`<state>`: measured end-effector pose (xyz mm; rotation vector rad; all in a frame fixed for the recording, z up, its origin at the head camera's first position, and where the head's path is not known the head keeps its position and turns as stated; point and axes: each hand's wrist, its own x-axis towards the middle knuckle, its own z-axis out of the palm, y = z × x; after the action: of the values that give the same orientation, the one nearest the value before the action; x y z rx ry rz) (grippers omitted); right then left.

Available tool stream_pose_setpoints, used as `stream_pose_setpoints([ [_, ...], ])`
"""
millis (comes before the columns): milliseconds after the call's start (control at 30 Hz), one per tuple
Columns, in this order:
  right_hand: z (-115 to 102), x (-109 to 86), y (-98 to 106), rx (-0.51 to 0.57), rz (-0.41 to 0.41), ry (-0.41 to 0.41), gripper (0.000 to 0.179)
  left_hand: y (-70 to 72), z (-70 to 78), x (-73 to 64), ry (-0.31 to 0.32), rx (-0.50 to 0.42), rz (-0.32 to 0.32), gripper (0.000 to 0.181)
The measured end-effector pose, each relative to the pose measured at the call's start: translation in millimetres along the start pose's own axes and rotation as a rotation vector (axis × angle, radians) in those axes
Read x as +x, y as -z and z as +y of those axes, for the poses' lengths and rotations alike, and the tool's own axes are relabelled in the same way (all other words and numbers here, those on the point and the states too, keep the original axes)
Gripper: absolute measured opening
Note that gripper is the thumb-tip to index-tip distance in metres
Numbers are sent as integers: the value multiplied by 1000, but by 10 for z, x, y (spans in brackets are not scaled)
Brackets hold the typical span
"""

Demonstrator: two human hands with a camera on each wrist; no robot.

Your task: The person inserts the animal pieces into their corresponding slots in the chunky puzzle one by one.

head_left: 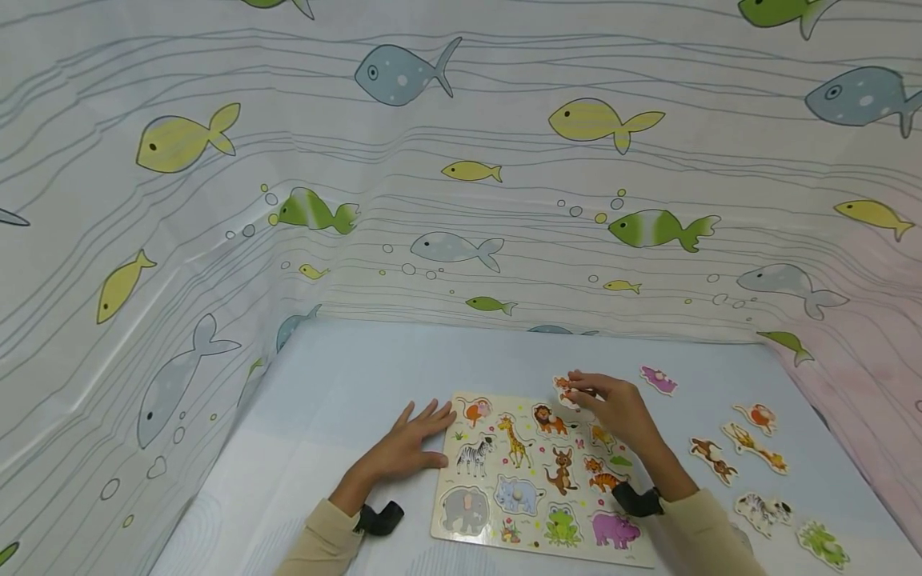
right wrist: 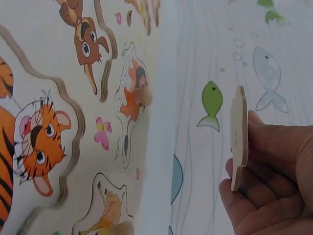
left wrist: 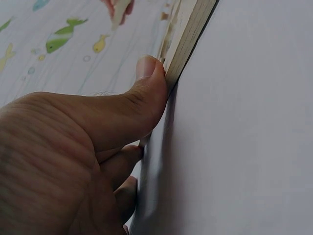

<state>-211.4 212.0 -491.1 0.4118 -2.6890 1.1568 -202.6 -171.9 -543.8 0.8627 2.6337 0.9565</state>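
Note:
A wooden animal puzzle board [head_left: 529, 448] lies on the table. My left hand [head_left: 403, 448] rests at its left edge with fingers spread. In the left wrist view the thumb [left wrist: 146, 93] presses against the board's side. My right hand [head_left: 623, 412] pinches an orange-and-white animal puzzle piece [head_left: 563, 387] by the board's far edge. The right wrist view shows this piece [right wrist: 239, 139] edge-on between thumb and fingers, its picture turned away. Knobbed lion [head_left: 551, 419], blue animal [head_left: 517, 494] and deer-like [head_left: 601, 437] pieces sit in their recesses.
Loose pieces lie right of the board: a purple hippo [head_left: 659, 380], a monkey [head_left: 758, 418], a giraffe [head_left: 756, 448], a kangaroo [head_left: 713, 461], a zebra [head_left: 763, 512] and a frog [head_left: 823, 546]. A fish-patterned sheet [head_left: 461, 208] hangs round the table's back and sides.

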Motion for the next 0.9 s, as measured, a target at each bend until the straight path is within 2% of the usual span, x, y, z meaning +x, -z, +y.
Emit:
stream_pose_setpoints([
  [167,-63,42,-82,25,-10,49,19,5,10,2,4,0,-1,80],
  [367,-150,93,-175,74,-26,70,17,15,31,-3,6,-8,-1,80],
  [667,-232,138,-305,92,-39,131,16,12,25,-13,10,-11,-4,79],
  [900,-270,160,-396,114,-63,126,16,13,26,-17,13,-3,-7,79],
])
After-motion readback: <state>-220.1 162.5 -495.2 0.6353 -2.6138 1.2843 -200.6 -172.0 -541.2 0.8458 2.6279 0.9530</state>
